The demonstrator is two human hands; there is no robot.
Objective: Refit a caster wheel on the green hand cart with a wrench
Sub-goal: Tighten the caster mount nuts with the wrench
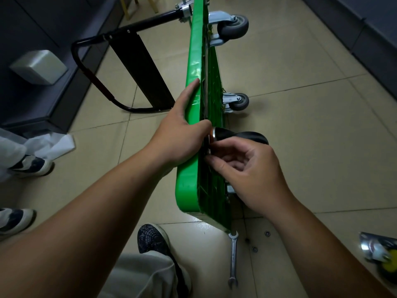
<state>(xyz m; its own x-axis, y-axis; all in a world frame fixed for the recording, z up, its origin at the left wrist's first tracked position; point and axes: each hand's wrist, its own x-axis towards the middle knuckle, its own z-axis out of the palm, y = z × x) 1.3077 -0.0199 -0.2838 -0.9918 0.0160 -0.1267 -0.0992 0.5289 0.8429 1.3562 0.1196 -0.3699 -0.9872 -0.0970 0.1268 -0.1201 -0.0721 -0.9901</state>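
One wrench (233,258) on beige tiles (300,147), dark cabinets (32,29)

The beige tiled floor (300,147) carries the green cart (194,67), tipped up on its long edge through the middle of the frame, a wrench (233,257) at lower centre by its near corner, small washers (267,233) just right of that, and a crumpled white sheet (58,145) at left.

open tiled floor (300,130) right of the cart (194,67); wrench (233,258) and washers (255,249) lie near.
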